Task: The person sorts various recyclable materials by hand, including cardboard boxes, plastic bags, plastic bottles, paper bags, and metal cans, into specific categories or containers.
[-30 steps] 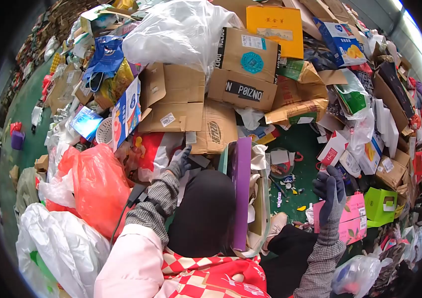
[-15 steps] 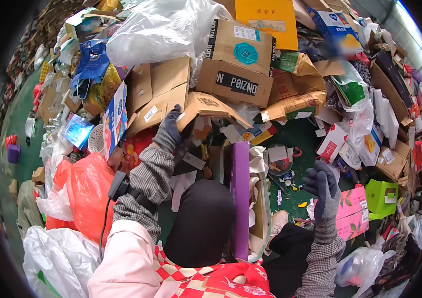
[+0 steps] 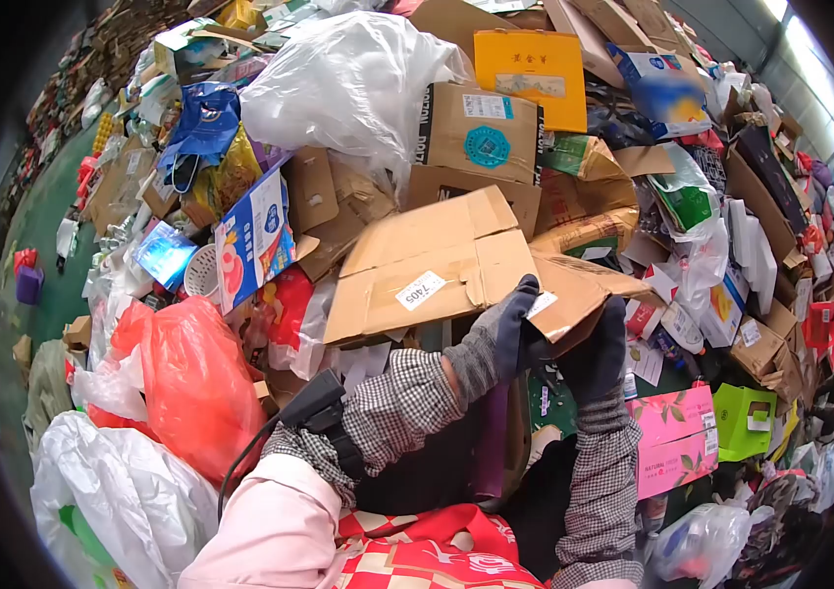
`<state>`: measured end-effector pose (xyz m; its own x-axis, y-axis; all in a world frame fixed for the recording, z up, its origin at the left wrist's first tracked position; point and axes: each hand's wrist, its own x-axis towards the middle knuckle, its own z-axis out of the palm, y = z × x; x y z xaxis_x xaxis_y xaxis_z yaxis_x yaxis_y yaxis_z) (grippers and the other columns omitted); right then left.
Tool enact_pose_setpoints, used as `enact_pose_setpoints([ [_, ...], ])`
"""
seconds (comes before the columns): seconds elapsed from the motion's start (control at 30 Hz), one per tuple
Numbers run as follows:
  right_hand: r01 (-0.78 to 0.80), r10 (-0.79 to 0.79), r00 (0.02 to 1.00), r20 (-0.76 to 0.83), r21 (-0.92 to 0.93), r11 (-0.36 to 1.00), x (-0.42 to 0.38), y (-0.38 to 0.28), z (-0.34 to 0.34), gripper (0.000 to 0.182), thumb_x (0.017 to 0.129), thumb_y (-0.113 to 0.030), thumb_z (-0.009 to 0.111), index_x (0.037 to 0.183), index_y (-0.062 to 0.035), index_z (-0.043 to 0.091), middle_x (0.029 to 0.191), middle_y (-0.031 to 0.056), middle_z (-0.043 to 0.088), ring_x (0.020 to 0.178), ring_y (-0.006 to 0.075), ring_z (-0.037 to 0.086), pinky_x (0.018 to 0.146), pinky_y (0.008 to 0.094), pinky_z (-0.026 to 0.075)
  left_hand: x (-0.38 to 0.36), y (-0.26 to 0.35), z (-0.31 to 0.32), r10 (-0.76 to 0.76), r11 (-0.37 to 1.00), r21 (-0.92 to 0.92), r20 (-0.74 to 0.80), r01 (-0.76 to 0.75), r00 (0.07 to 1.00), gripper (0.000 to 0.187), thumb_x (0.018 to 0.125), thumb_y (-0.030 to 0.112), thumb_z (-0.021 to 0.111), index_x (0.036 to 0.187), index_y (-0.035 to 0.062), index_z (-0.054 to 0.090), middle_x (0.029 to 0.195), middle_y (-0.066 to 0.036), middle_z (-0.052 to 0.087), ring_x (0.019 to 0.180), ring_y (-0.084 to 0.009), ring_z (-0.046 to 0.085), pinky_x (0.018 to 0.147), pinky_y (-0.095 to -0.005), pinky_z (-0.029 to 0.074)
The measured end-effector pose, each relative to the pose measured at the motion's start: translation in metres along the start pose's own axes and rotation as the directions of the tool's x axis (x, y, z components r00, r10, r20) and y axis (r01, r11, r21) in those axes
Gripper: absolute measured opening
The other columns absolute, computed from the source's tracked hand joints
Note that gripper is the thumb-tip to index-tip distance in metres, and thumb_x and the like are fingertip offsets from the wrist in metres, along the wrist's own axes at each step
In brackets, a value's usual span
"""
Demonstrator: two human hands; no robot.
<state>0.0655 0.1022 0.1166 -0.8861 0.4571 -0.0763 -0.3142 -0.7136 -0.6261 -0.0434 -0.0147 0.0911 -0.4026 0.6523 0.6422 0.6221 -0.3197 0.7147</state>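
Observation:
An opened-out brown cardboard box (image 3: 446, 260) with a white sticker is raised in front of me, its flaps at an angle. My left hand (image 3: 517, 332), in a grey and dark blue glove, grips its near edge. My right hand (image 3: 596, 361), gloved alike, is closed at the box's right flap; its fingertips are partly hidden. Behind the raised box stands another carton (image 3: 481, 137) with a round teal sticker. A purple panel (image 3: 492, 442) shows below my hands, mostly covered by my arms.
Mixed waste is heaped all round. To the left lie a red plastic bag (image 3: 196, 378) and a white bag (image 3: 118, 491). On the right are a pink box (image 3: 674, 442) and a green box (image 3: 743, 420). A large clear plastic bag (image 3: 338, 83) tops the pile.
My left hand has pulled the cardboard box off the pile, toward me and to the right. My right hand has risen from beside the pink box and closed on the box's right flap.

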Motion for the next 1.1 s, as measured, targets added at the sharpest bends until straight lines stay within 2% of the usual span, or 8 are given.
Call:
enact_pose_setpoints([
  [0.13, -0.037, 0.033, 0.996, -0.081, -0.040, 0.999, -0.009, -0.014, 0.019, 0.051, 0.092, -0.039, 0.042, 0.127, -0.0015, 0.038, 0.123, 0.0141, 0.050, 0.111, 0.0277, 0.051, 0.098, 0.0394, 0.040, -0.014, -0.013, 0.003, 0.031, 0.997, 0.065, 0.088, -0.037, 0.996, 0.037, 0.077, 0.010, 0.065, 0.106, -0.0029, 0.045, 0.101, -0.017, 0.053, 0.100, -0.0304, 0.054, 0.089, -0.0365, 0.044],
  [0.17, -0.070, 0.066, 0.993, -0.102, -0.033, 0.997, -0.012, -0.013, 0.021, 0.049, 0.093, -0.036, 0.042, 0.126, -0.0010, 0.039, 0.123, 0.0149, 0.050, 0.111, 0.0282, 0.051, 0.097, 0.0395, 0.040, -0.005, 0.009, -0.004, -0.329, 0.865, -0.323, 0.211, 0.384, 0.920, 0.033, 0.080, 0.012, 0.062, 0.106, -0.0021, 0.045, 0.100, -0.016, 0.053, 0.099, -0.0288, 0.055, 0.088, -0.0357, 0.044],
  [0.23, -0.053, 0.050, 0.995, -0.088, -0.033, 0.998, -0.007, -0.002, -0.008, 0.046, 0.091, -0.030, 0.044, 0.126, -0.0009, 0.039, 0.121, 0.0155, 0.051, 0.112, 0.0278, 0.051, 0.096, 0.0389, 0.042, 0.012, 0.050, -0.016, -0.550, -0.146, -0.578, 0.722, 0.803, 0.419, 0.027, 0.087, 0.016, 0.056, 0.106, -0.0005, 0.046, 0.098, -0.013, 0.054, 0.096, -0.0256, 0.055, 0.086, -0.0341, 0.044],
  [0.3, -0.087, 0.089, 0.994, -0.061, 0.045, 0.995, -0.004, -0.003, -0.029, 0.044, 0.089, -0.027, 0.045, 0.125, -0.0006, 0.040, 0.120, 0.0152, 0.051, 0.111, 0.0272, 0.051, 0.096, 0.0387, 0.042, 0.003, 0.091, -0.037, -0.495, 0.202, -0.483, 0.700, 0.852, 0.515, 0.043, 0.091, 0.024, 0.052, 0.126, 0.0020, 0.044, 0.114, -0.007, 0.056, 0.107, -0.0131, 0.051, 0.091, -0.0288, 0.041],
  [0.4, -0.028, 0.045, 0.989, -0.142, 0.124, 0.992, -0.001, 0.006, -0.059, 0.034, 0.084, -0.018, 0.050, 0.114, -0.0008, 0.046, 0.113, 0.0130, 0.054, 0.106, 0.0249, 0.053, 0.094, 0.0374, 0.044, 0.001, 0.105, -0.084, -0.076, 0.988, 0.152, 0.387, 0.017, 0.919, 0.063, 0.073, 0.011, 0.068, 0.130, 0.0041, 0.042, 0.124, -0.014, 0.052, 0.115, -0.0280, 0.049, 0.098, -0.0366, 0.037],
  [0.57, 0.007, 0.015, 0.978, -0.206, 0.107, 0.994, 0.002, 0.007, -0.059, 0.037, 0.081, -0.011, 0.049, 0.116, 0.0030, 0.042, 0.113, 0.0173, 0.052, 0.106, 0.0289, 0.053, 0.095, 0.0400, 0.042, -0.033, -0.017, -0.125, -0.470, 0.291, 0.952, 0.227, -0.093, 0.853, 0.067, 0.073, 0.035, 0.062, 0.133, 0.0170, 0.038, 0.130, -0.015, 0.045, 0.122, -0.0354, 0.039, 0.101, -0.0473, 0.029],
  [0.97, 0.462, -0.575, 0.798, -0.183, -0.427, 0.777, -0.008, -0.014, -0.126, 0.010, 0.078, -0.011, 0.052, 0.083, -0.0023, 0.052, 0.087, 0.0068, 0.052, 0.086, 0.0185, 0.052, 0.088, 0.0344, 0.044, 0.025, 0.026, -0.211, -0.693, 0.718, -0.287, -0.391, 0.635, 0.606, 0.040, 0.078, 0.018, 0.068, 0.116, 0.0086, 0.056, 0.101, -0.006, 0.062, 0.085, -0.0163, 0.062, 0.058, -0.0270, 0.053],
  [1.1, 0.449, -0.455, 0.811, -0.368, -0.107, 0.887, -0.034, -0.044, -0.081, 0.009, 0.076, -0.009, 0.050, 0.081, -0.0020, 0.053, 0.087, 0.0085, 0.054, 0.089, 0.0202, 0.054, 0.088, 0.0372, 0.044, -0.014, -0.014, -0.228, 0.023, 0.766, 0.632, -0.206, 0.115, 0.978, 0.043, 0.079, 0.010, 0.064, 0.119, 0.0013, 0.052, 0.105, -0.012, 0.060, 0.093, -0.0228, 0.060, 0.079, -0.0330, 0.050],
])
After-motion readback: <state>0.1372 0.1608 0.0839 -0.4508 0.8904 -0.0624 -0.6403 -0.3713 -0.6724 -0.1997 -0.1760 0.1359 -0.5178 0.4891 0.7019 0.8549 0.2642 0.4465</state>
